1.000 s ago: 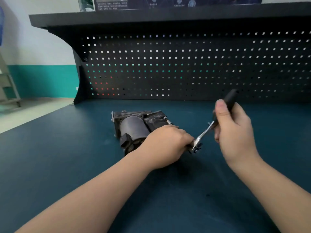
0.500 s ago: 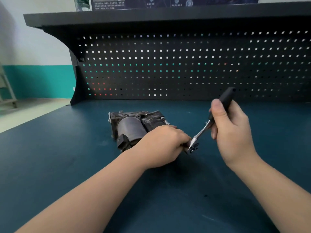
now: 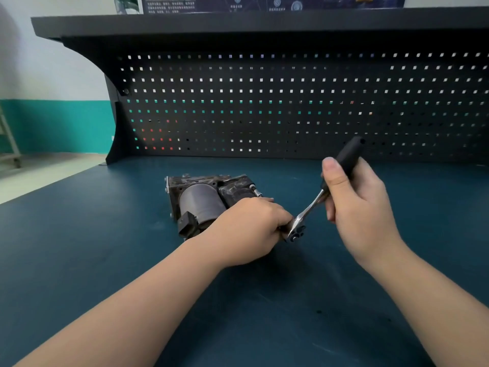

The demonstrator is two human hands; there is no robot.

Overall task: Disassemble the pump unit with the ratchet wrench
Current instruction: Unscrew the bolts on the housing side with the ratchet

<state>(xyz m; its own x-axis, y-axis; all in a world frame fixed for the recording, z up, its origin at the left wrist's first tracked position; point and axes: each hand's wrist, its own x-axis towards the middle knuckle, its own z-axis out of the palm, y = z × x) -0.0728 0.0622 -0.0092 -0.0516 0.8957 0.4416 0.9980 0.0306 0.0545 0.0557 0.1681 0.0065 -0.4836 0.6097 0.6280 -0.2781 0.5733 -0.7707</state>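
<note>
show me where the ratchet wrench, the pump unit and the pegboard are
ratchet wrench [image 3: 308, 211], head view, on its bare metal shank.
pump unit [image 3: 201, 201], head view, on the grey motor cylinder.
pegboard [image 3: 291, 107], head view, on the perforated back panel.

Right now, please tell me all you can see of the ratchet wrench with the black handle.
The ratchet wrench with the black handle has a shiny metal shank and a round metal head. It slants from the head, low beside the dark grey pump unit, up to the right. The right hand grips the handle; the left hand touches the head.
</note>
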